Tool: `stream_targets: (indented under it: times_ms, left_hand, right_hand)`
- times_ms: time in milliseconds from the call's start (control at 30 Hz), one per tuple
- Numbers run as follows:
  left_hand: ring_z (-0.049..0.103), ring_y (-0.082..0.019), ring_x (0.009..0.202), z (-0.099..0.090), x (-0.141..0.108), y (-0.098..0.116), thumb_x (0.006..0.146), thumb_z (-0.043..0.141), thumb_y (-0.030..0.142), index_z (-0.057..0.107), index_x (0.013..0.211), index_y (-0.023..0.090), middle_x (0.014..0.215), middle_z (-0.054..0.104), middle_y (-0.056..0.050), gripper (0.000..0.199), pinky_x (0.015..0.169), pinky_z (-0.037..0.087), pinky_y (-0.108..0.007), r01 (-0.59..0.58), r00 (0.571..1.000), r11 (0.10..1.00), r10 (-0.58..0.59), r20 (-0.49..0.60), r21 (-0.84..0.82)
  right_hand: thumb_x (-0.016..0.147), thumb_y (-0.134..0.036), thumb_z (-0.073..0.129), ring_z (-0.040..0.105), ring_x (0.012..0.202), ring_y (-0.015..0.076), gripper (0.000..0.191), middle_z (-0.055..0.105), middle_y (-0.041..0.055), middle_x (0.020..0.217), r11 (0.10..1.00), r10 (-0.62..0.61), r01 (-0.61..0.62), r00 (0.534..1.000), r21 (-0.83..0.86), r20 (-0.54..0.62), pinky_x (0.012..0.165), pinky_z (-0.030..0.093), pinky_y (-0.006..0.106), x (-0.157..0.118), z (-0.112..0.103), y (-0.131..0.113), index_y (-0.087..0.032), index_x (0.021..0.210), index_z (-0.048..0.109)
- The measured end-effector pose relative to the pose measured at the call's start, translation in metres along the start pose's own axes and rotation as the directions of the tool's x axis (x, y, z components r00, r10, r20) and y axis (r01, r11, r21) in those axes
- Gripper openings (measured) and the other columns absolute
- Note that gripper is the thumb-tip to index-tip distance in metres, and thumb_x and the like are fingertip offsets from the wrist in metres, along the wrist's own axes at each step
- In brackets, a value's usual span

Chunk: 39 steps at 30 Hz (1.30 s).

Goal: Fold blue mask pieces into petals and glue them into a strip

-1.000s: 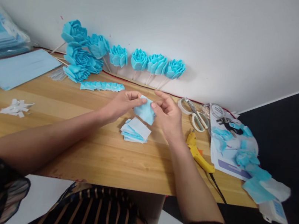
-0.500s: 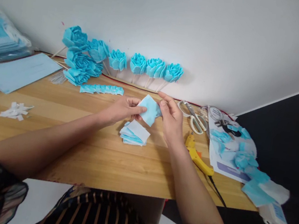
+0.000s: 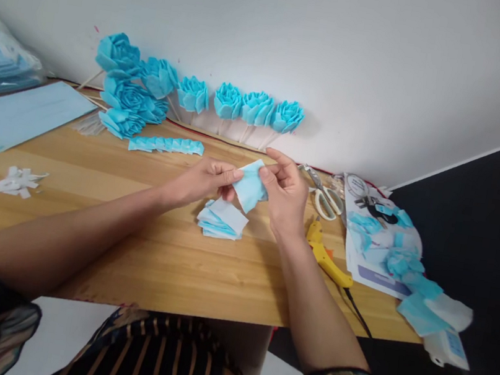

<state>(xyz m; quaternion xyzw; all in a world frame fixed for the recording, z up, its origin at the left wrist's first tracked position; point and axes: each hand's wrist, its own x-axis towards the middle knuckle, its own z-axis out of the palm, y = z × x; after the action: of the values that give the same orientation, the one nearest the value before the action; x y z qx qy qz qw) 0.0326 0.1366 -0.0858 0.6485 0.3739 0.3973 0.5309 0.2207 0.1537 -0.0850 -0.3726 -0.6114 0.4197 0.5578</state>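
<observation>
A light blue piece of non-woven fabric [image 3: 250,186] is held up between my two hands over the wooden table. My left hand [image 3: 214,177] pinches its left edge between thumb and fingers. On the other side my right hand [image 3: 283,189] grips the upper right corner, thumb in front and index finger raised. Just below lies a stack of blue and white fabric squares [image 3: 222,220], touched by neither hand. Behind my hands a row of folded blue pieces [image 3: 166,144] rests on the table. How the held piece is folded at the back is hidden.
Several blue fabric flowers [image 3: 228,101] on sticks lean against the wall. Scissors [image 3: 326,200] and a yellow glue gun [image 3: 328,262] lie right of my right hand, near a paper sheet [image 3: 371,273] with blue scraps. White strips [image 3: 16,183] and a blue sheet [image 3: 21,115] are left.
My right thumb has moved up to the top corner of the fabric piece, and my left thumb has slid to its left edge. The whole view has shifted slightly.
</observation>
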Motion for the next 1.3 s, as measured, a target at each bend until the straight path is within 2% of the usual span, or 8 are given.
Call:
stream_targets:
  times_ms: [167,367,500,600,767,933,1133,1300]
  left_hand:
    - [0.058,-0.013,0.061,0.002,-0.001,0.001,0.088,0.055,0.064,0.067,0.068,0.014,0.067,0.068,-0.005,0.055,0.062,0.046,-0.026,-0.026,1.000,1.000,0.026,-0.017,-0.004]
    - [0.057,-0.012,0.056,0.009,-0.003,-0.002,0.076,0.074,0.040,0.071,0.083,0.015,0.067,0.068,-0.001,0.027,0.052,0.043,-0.023,0.160,0.987,0.987,-0.160,-0.012,-0.021]
    - [0.049,-0.009,0.053,0.007,-0.001,-0.001,0.076,0.072,0.034,0.064,0.068,0.014,0.059,0.059,0.001,0.023,0.052,0.037,-0.022,0.074,0.979,0.997,-0.072,-0.190,0.004]
    - [0.048,-0.009,0.053,0.004,0.002,-0.001,0.076,0.072,0.033,0.062,0.065,0.015,0.058,0.057,0.002,0.024,0.052,0.037,-0.022,0.013,0.965,1.000,-0.010,-0.261,0.009]
    - [0.048,-0.009,0.053,0.004,0.004,-0.004,0.077,0.071,0.033,0.060,0.067,0.016,0.058,0.057,0.002,0.023,0.052,0.038,-0.023,-0.030,0.963,0.999,0.024,-0.268,-0.017]
    - [0.047,-0.009,0.054,0.002,0.003,-0.002,0.078,0.070,0.036,0.059,0.066,0.016,0.058,0.056,0.002,0.025,0.053,0.037,-0.023,-0.018,0.968,1.000,0.018,-0.251,0.003]
    - [0.047,-0.010,0.055,-0.001,0.003,0.000,0.076,0.070,0.038,0.059,0.066,0.016,0.059,0.055,0.001,0.027,0.054,0.037,-0.024,-0.039,0.977,0.999,0.035,-0.209,-0.013]
    - [0.048,-0.010,0.057,-0.001,0.004,-0.004,0.082,0.069,0.042,0.059,0.064,0.016,0.061,0.058,-0.001,0.033,0.058,0.040,-0.025,-0.086,0.963,0.994,0.065,-0.261,-0.071]
  right_hand:
    - [0.084,-0.037,0.074,0.060,0.067,0.0119,0.031,0.066,-0.0030,0.077,1.000,-0.023,0.023,1.000,-0.009,-0.020,0.059,0.049,0.025,-0.001,0.001,-0.001,-0.027,0.112,0.068]
    - [0.088,-0.048,0.068,0.062,0.072,0.0145,0.036,0.068,-0.0004,0.084,0.997,0.010,-0.011,1.000,-0.078,-0.020,0.061,0.051,0.028,-0.002,0.002,0.000,-0.028,0.118,0.067]
    - [0.094,-0.059,0.052,0.066,0.082,0.0166,0.043,0.071,0.0034,0.098,0.998,0.057,-0.057,0.998,-0.017,-0.021,0.070,0.055,0.030,0.000,0.000,-0.002,-0.027,0.120,0.067]
    - [0.093,-0.061,0.053,0.065,0.076,0.0156,0.045,0.070,0.0023,0.090,0.998,0.063,-0.063,0.998,0.018,0.012,0.071,0.056,0.031,0.001,-0.001,-0.002,-0.026,0.118,0.067]
    - [0.085,-0.049,0.071,0.063,0.072,0.0144,0.038,0.066,-0.0019,0.079,1.000,0.013,-0.013,1.000,-0.018,0.009,0.072,0.056,0.031,0.003,0.000,0.000,-0.026,0.116,0.067]
    - [0.084,-0.038,0.072,0.062,0.071,0.0137,0.035,0.060,-0.0045,0.072,0.999,-0.034,0.033,0.999,-0.031,-0.035,0.073,0.055,0.030,0.002,0.001,-0.001,-0.029,0.117,0.065]
    - [0.085,-0.037,0.071,0.057,0.068,0.0141,0.031,0.057,-0.0043,0.070,0.997,-0.052,0.047,0.995,-0.059,-0.079,0.072,0.052,0.031,0.000,0.001,-0.003,-0.029,0.115,0.065]
    - [0.086,-0.040,0.069,0.061,0.073,0.0145,0.032,0.060,-0.0034,0.074,0.999,-0.012,0.011,1.000,-0.037,-0.021,0.077,0.052,0.032,0.002,0.000,0.001,-0.027,0.115,0.066]
